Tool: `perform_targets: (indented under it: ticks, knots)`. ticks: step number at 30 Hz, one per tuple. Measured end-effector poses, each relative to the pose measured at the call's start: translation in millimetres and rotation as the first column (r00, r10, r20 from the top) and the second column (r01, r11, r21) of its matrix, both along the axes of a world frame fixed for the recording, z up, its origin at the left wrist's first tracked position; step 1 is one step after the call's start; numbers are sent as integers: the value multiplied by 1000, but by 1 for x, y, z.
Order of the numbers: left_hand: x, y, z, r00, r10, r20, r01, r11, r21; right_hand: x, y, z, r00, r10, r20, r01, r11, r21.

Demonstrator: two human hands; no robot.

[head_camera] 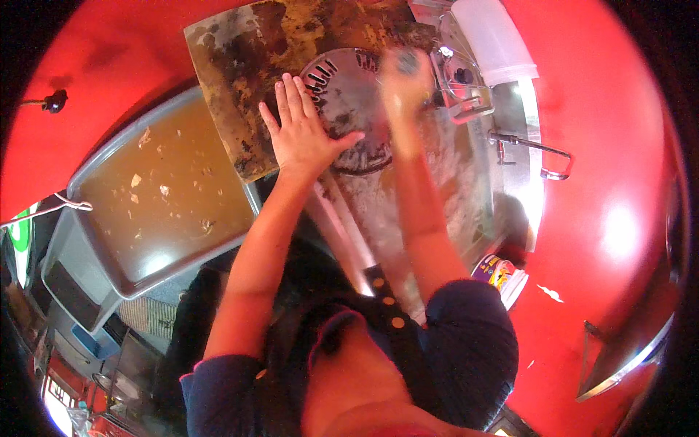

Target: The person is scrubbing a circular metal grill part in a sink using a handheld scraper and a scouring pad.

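Observation:
A round, dark metal plate (pixel 355 104) with slots along its rim lies partly on a brown-stained flat sheet (pixel 229 71), over a wet metal sink surface (pixel 458 180). My left hand (pixel 300 128) rests flat with fingers spread, across the plate's left edge and the sheet; nothing is in it. Over the plate's right side is my right hand (pixel 407 93), blurred and with its fingers curled. A grey patch shows on or at that hand, but the blur hides what it is and whether anything is held.
Left of the sheet stands a grey plastic tub (pixel 117 262) of brown water with floating scraps. At right are a clear container (pixel 464 82) with a wire handle, a white plastic bucket (pixel 491 41), a metal tap (pixel 538 147) and a printed tub (pixel 499 276). Red walls (pixel 611 136) flank the area.

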State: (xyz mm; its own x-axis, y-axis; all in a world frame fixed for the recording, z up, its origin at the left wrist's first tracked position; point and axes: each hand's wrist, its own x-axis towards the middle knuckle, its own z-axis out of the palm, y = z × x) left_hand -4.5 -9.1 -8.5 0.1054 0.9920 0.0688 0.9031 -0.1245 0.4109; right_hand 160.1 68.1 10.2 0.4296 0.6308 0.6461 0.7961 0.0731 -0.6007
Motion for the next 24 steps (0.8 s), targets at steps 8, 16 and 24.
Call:
perform_targets:
  ticks: [8, 16, 24]
  knots:
    - [4, 1, 3, 997, -54, 54, 51, 997, 54, 75, -260, -125, 903, -430, 14, 372, 765, -526]
    - [0, 5, -3, 995, -101, 1, 100, 986, 136, 86, -224, -130, 102, -354, -930, -201, 908, -368]
    - [-2, 6, -6, 990, -139, -41, 143, 979, 142, 36, -172, -40, 260, -127, -957, -350, 911, -216]
